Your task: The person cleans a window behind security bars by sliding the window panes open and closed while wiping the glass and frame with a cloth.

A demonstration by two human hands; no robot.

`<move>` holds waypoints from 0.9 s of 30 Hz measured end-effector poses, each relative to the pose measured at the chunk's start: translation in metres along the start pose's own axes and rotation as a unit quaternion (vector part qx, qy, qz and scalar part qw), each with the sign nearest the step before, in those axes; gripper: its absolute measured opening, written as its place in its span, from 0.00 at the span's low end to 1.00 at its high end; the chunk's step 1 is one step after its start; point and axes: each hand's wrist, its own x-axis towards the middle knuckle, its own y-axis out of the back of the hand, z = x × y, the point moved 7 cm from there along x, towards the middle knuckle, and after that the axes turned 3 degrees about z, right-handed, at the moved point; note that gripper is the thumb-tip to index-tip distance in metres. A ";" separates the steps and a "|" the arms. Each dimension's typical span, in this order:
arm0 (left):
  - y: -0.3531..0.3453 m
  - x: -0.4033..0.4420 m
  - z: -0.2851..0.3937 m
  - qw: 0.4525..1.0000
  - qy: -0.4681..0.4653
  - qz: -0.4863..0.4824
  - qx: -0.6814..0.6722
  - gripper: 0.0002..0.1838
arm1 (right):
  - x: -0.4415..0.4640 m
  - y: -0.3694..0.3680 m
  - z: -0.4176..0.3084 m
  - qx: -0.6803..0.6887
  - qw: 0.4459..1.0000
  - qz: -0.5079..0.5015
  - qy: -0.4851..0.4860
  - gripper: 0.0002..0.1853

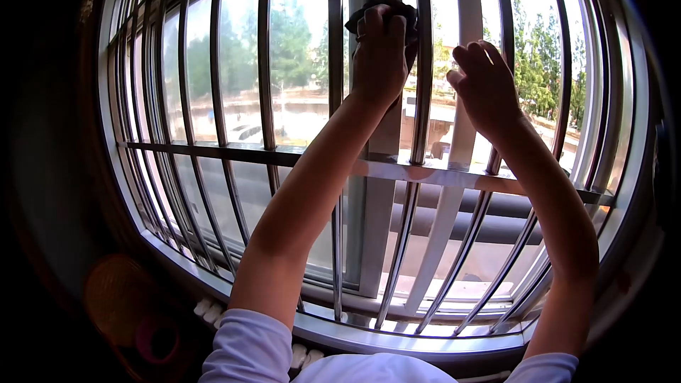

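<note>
Raised high near the top centre, my left hand (380, 53) grips a dark, crumpled cloth (391, 8) beside a vertical metal bar (423, 64). The cloth lies in front of the dark window frame upright (385, 131). To the right, my right hand (486, 89) is raised between two bars, with its fingers curled. Its fingertips are near the bar on its right, and whether they touch it or hold anything is hard to make out. Both forearms cross in front of the horizontal metal crossbar (454, 177).
Vertical bars span the whole window, with a pale sill (340, 333) below. Glass panes (241, 64) stand behind the bars, and trees show outside. At the lower left are a dim woven object (110, 298) and a pink round object (157, 338). White radiator parts (209, 311) sit under the sill.
</note>
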 end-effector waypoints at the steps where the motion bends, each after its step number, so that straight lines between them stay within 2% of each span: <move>1: -0.012 0.004 0.000 0.999 -0.034 -0.014 0.021 0.23 | -0.002 0.002 0.004 -0.015 1.000 -0.021 -0.004 0.02; 2: -0.022 0.013 0.002 0.996 -0.068 -0.027 0.042 0.27 | -0.003 0.003 0.008 -0.032 0.999 -0.040 -0.007 0.03; 3: -0.027 0.025 0.002 0.996 -0.070 -0.021 0.043 0.27 | -0.004 0.008 0.009 -0.021 1.000 -0.007 -0.005 0.05; 5: -0.052 0.047 -0.007 0.966 -0.052 -0.126 0.221 0.32 | -0.006 0.008 0.013 -0.015 1.000 -0.002 -0.023 0.06; 9: -0.062 0.128 -0.034 0.976 -0.047 -0.043 0.209 0.28 | -0.005 0.012 0.016 0.030 0.997 0.014 -0.067 0.07; 10: -0.056 0.150 -0.040 0.978 -0.021 -0.050 0.201 0.27 | -0.006 0.014 0.018 0.047 0.996 0.025 -0.075 0.07; 11: -0.061 0.164 -0.060 0.984 0.010 -0.017 0.176 0.26 | -0.004 0.014 0.020 0.042 0.996 0.024 -0.076 0.07; 12: -0.065 0.170 -0.078 0.988 0.041 0.012 0.150 0.25 | -0.004 0.014 0.020 0.040 0.996 0.023 -0.073 0.04; 13: -0.068 0.167 -0.079 0.985 0.024 -0.019 0.172 0.26 | -0.005 0.013 0.019 0.041 0.996 0.018 -0.071 0.01; 16: -0.060 0.103 -0.066 0.989 0.047 -0.073 0.124 0.28 | -0.010 0.010 0.020 0.061 0.995 0.002 -0.082 0.03; 18: -0.043 0.039 -0.035 0.987 0.014 -0.072 0.144 0.27 | -0.010 0.010 0.021 0.046 0.995 0.006 -0.093 0.06; 21: -0.006 -0.059 0.010 0.975 0.024 -0.193 0.103 0.29 | -0.011 0.010 0.020 0.042 0.995 -0.001 -0.087 0.08; 22: 0.002 -0.082 0.018 0.963 -0.005 -0.243 0.115 0.29 | -0.011 0.010 0.020 0.035 0.995 0.002 -0.094 0.09; 25: 0.001 -0.087 0.017 0.960 0.016 -0.263 0.090 0.31 | -0.008 0.010 0.020 0.035 0.994 -0.027 -0.095 0.09; 27: -0.015 -0.068 0.011 0.960 0.012 -0.238 0.148 0.33 | -0.007 0.011 0.019 0.036 0.995 -0.028 -0.087 0.10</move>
